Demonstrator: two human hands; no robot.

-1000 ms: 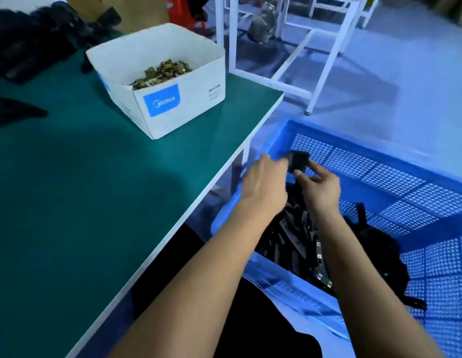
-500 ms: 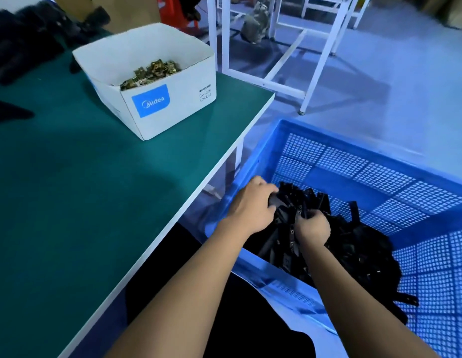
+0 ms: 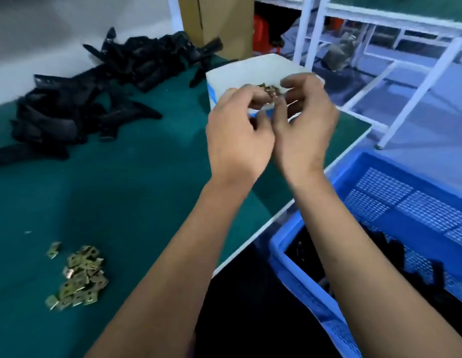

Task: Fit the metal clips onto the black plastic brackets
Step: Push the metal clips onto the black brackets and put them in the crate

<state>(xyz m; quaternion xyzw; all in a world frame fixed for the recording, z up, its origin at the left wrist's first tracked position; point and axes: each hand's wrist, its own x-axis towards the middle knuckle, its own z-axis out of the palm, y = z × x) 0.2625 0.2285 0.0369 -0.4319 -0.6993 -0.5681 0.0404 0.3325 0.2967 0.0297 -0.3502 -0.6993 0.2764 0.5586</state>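
Over the white box (image 3: 250, 71) at the far edge of the green table (image 3: 147, 182), both hands are raised close together, heels nearly touching. The left hand (image 3: 237, 135) has its fingers curled inward and the right hand (image 3: 304, 125) likewise, fingertips meeting above the brass-coloured metal clips in the box (image 3: 267, 89); the frame is blurred there, so I cannot tell whether either hand pinches a clip or holds nothing, and no bracket shows between them. As for progress, a large heap of black plastic brackets (image 3: 101, 81) lies on the far left of the table, well apart from the hands; whether those already carry clips is too small to make out, though one near the heap's edge seems to show a pale metal end. A second lot of dark brackets in the blue crate (image 3: 379, 257) sits beside the table on the right, and the blue crate (image 3: 410, 182) looks far from full. A loose pile of clips (image 3: 80, 277) rests on the near left of the table, and the box holds more. Judging by these stocks, plenty of fitting remains; this moment looks like fetching clips rather than pressing one home.
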